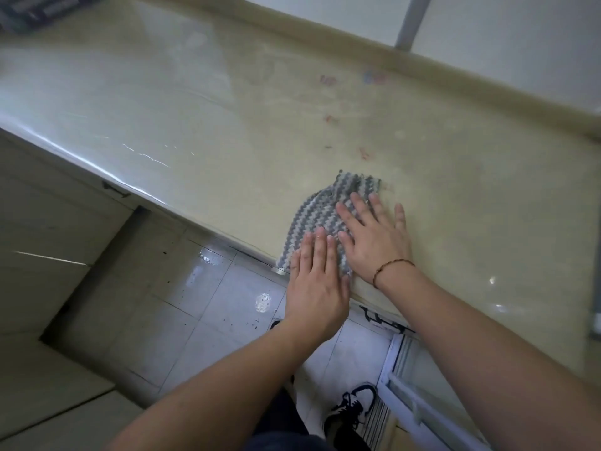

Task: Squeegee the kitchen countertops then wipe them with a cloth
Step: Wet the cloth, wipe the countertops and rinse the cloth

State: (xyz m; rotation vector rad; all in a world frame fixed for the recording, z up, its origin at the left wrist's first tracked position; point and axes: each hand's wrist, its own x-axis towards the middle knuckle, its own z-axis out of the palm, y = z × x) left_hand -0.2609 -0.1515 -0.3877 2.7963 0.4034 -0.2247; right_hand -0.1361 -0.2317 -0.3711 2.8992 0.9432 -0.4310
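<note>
A grey-and-white striped cloth [328, 209] lies flat on the beige countertop [227, 131], close to its front edge. My left hand [317, 284] presses flat on the cloth's near end, at the counter's edge. Flat on the cloth's right side lies my right hand [374, 237], fingers spread, a thin bracelet on its wrist. Faint reddish and bluish smears [364, 89] mark the counter beyond the cloth. No squeegee is in view.
A raised beige backsplash [422, 60] runs along the counter's far side under white wall tiles. A dark object [35, 11] sits at the far left corner. Cabinet doors [48, 222] and a speckled tiled floor [208, 294] lie below; my shoe [354, 405] stands by a glass door.
</note>
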